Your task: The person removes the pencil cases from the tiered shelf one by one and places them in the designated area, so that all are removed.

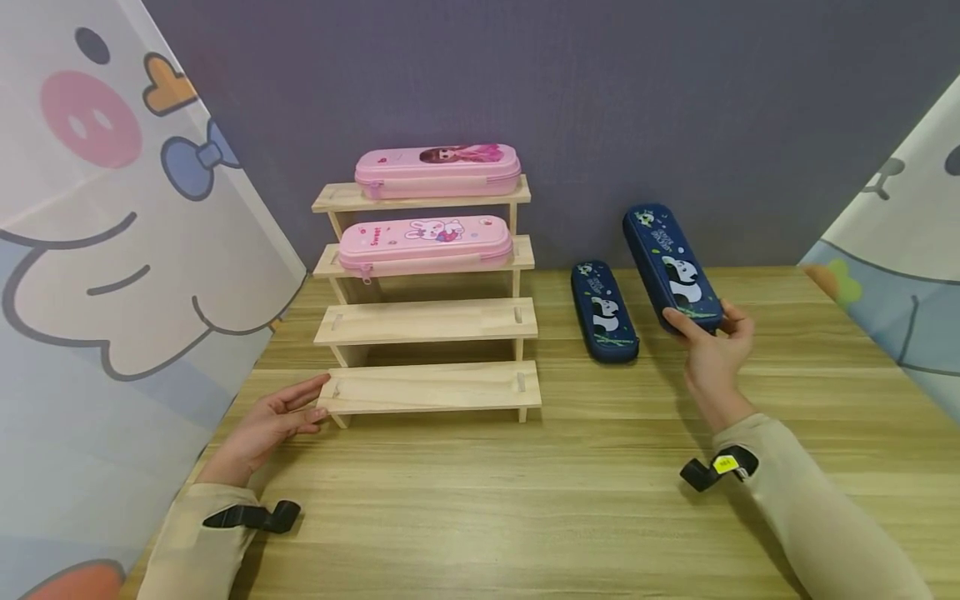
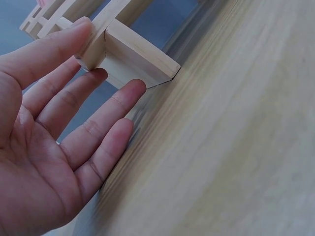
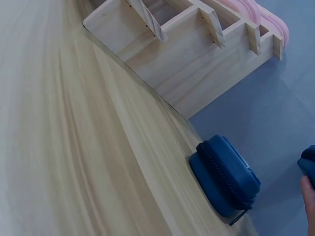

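Note:
A four-step wooden display rack (image 1: 427, 388) stands on the table. At the left end of its lowest step is my left hand (image 1: 273, 427); the left wrist view shows thumb and fingertips on either side of the board's end, the other fingers loosely spread. My right hand (image 1: 720, 358) grips the near end of a navy pencil case (image 1: 667, 258) with a panda print, thumb on one side and fingers on the other. That case is raised and tilted. Left of it, a matching navy pencil case (image 1: 604, 312) lies on the table, its zip side visible in the right wrist view.
A pink pencil case (image 1: 438, 182) with a doll print sits on the top step. One step lower lies another pink pencil case (image 1: 425, 250) with a rabbit. Behind the rack rises a grey wall (image 1: 570, 92); cartoon-printed panels (image 1: 135, 292) flank the wooden table (image 1: 480, 517).

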### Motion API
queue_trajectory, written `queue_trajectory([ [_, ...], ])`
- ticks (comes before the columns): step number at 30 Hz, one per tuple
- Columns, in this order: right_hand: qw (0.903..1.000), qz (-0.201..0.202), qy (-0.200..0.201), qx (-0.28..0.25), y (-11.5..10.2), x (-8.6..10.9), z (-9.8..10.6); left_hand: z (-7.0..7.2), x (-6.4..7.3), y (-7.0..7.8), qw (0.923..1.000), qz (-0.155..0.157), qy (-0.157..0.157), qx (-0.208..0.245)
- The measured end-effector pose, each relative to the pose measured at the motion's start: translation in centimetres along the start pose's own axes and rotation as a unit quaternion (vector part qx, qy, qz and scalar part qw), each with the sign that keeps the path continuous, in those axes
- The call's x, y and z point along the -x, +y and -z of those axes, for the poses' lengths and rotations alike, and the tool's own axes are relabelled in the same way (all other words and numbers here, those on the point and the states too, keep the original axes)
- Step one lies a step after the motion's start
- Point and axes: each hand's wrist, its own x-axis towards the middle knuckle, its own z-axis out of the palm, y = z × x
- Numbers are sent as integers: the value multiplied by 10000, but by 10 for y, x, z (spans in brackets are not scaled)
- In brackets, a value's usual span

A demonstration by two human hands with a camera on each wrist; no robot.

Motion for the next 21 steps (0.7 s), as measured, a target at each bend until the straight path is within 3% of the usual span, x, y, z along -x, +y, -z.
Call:
queue_trajectory([
  [6, 9991, -239, 223, 253, 7, 0, 0, 0, 1, 1, 10000, -13, -7, 36],
  [16, 9971, -158, 172, 721, 33, -23, 23, -1, 1, 0, 10000, -11, 4, 13],
  [21, 9969, -353, 412, 573, 26, -15, 14, -1, 1, 1, 10000, 34, 30, -18],
])
